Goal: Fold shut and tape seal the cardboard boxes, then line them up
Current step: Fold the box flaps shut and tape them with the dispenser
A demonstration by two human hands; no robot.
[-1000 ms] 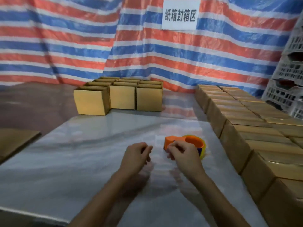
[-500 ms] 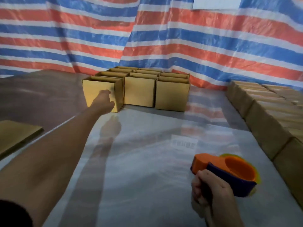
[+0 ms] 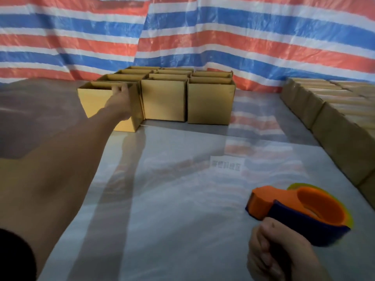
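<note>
The left grip point(image 3: 120, 103) reaches far out. Its fingers point(image 3: 119, 90) hook over the near top edge of the front left box point(image 3: 95, 106) and hold it. The right grip point(image 3: 281, 257) is close to the person. It is wrapped tight around the blue handle of the tape holder point(image 3: 304, 211), which is orange and blue with a roll of tape in it.

The front left box is open on top and stands at the far end of the shiny desk point(image 3: 182, 199). It sticks out a bit nearer than the other open boxes point(image 3: 209, 104), which stand packed side by side. A long row of shut boxes point(image 3: 334, 126) runs down the right side. A red, white and blue striped sheet point(image 3: 223, 37) hangs behind.
</note>
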